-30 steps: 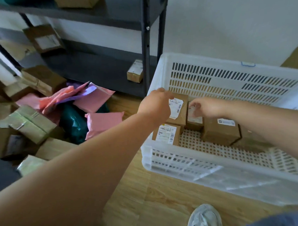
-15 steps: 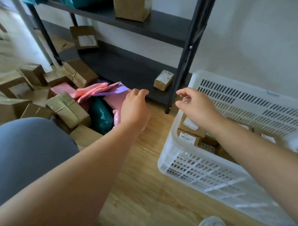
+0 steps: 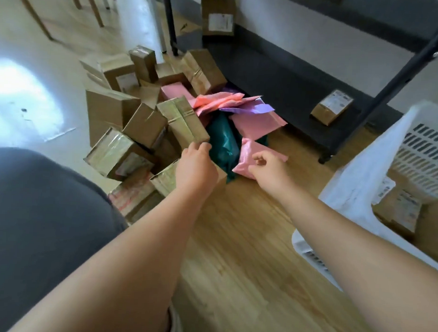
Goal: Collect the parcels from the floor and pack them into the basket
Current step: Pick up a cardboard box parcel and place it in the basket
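Parcel pile (image 3: 139,128) on floor (image 3: 235,241), left of white basket (image 3: 361,175).
Left hand (image 3: 197,166): fingers extended, tips at taped cardboard box (image 3: 183,122), holding nothing. Right hand (image 3: 268,167): fingers curled over pink mailer (image 3: 245,159), grip unclear. Labelled boxes (image 3: 405,212) lie in basket.

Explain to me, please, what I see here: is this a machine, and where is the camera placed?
There is no machine. These are a person's two bare hands, filmed by a camera worn on the head and looking down. On the wooden floor lies a pile of parcels: brown boxes, pink mailers and a teal bag. The white basket, at right, holds some boxes. The left hand reaches, open, toward a taped box. The right hand is over a small pink mailer, fingers curled; whether it grips is unclear.
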Action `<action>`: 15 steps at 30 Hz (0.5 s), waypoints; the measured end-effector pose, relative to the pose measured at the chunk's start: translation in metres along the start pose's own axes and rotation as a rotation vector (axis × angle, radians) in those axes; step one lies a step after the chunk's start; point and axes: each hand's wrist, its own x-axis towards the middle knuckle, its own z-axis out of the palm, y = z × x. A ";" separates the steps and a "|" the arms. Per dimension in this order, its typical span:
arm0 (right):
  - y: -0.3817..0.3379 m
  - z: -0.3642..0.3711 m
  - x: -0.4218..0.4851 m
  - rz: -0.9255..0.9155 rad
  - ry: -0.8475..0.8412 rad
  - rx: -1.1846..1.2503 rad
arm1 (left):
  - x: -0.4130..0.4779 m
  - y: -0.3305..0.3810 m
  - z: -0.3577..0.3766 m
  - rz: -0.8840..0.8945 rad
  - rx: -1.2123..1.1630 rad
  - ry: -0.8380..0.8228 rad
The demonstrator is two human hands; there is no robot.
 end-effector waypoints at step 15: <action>-0.023 0.116 -0.008 0.070 -0.337 -0.022 | -0.004 -0.115 0.001 -0.471 -0.174 -0.219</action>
